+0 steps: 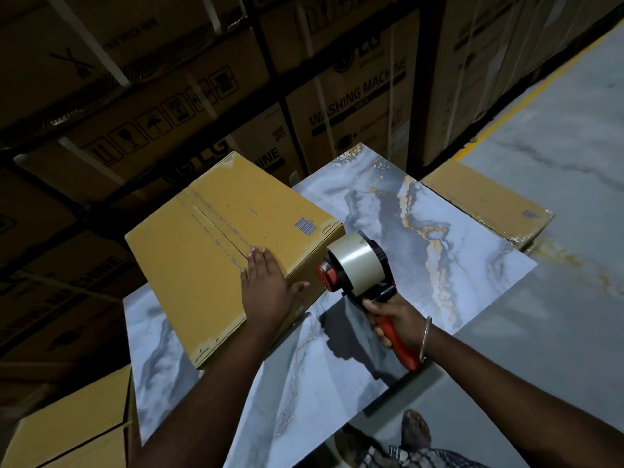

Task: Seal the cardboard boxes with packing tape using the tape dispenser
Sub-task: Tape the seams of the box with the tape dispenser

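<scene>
Box [216,251] lying flat on marbled table [422,231], left of centre, flaps closed. Left hand [266,285] spread flat on its near right corner. Dispenser [358,268] just right of box, red handle gripped in right hand [395,319]. Second box [486,201] far right; shelved cartons [354,96] beyond.

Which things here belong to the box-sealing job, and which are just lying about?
Job: cardboard box, tape dispenser, left hand, right hand.
Lying about: marble-patterned table, stacked washing machine cartons, bangle.
</scene>
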Motion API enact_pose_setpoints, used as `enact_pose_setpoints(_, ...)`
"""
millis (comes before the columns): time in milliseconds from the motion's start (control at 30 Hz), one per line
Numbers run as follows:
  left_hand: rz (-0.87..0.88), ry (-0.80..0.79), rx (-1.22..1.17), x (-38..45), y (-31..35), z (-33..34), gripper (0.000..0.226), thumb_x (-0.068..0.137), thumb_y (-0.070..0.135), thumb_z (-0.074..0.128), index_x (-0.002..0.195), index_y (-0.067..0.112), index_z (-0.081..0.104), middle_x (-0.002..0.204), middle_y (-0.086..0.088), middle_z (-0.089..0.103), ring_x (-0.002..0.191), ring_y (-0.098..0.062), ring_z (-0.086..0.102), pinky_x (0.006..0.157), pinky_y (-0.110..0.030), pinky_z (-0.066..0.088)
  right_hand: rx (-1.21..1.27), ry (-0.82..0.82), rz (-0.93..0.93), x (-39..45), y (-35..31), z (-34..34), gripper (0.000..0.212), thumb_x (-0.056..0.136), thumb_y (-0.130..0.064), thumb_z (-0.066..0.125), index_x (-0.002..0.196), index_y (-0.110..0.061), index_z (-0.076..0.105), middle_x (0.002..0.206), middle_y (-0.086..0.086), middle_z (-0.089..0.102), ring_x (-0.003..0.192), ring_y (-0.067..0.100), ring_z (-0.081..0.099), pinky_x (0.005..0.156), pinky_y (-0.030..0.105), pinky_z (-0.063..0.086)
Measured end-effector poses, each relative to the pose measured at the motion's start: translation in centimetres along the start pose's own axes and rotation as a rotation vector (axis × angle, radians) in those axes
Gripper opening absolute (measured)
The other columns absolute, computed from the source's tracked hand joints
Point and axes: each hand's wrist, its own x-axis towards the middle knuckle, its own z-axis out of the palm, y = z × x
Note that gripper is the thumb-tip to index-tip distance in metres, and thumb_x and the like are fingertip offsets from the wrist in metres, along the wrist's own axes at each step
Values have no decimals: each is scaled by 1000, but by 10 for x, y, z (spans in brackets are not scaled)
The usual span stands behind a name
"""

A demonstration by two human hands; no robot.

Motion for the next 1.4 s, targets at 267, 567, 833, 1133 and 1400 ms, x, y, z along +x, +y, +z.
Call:
enact_pose_setpoints(267,266,-72,80,-38,-19,0,99,90,76,16,159,6,1,165,-18,-5,154,-31,-1,122,-44,-3,28,-94,-62,8,-29,23,60,60,-51,85,84,-4,55,62,15,43,43,22,39,39,24,36)
enact_pose_setpoints(567,408,172,147,-112,-46,23,73,91,45,43,152,6,35,160,-12,31,147,-27,34,118,-53,14,5,-237,-88,28,-63,74,55,65,-44,78,72,6,55,56,12,45,36,20,44,38,24,38)
enact_pose_setpoints(833,-248,175,-555,-170,25,41,82,104,40,38,155,17,-22,163,1,-29,151,-16,-22,120,-36,-6,97,-273,101,43,-47,96,43,61,-44,78,69,-7,56,52,7,49,35,18,44,38,22,39)
enact_pose_setpoints(1133,-893,198,-1652,-163,88,12,67,105,29,48,159,20,10,165,0,19,149,-18,24,111,-24,23,115,-228,149,41,-47,96,38,73,-46,66,68,-10,54,52,3,46,37,16,41,40,23,36)
enact_pose_setpoints(1400,-888,51,-1406,-140,72,4,90,100,40,56,159,8,-3,161,-13,29,145,-31,34,114,-35,33,53,-231,155,37,-50,103,35,80,-41,59,69,-10,50,50,3,46,36,16,40,39,22,36)
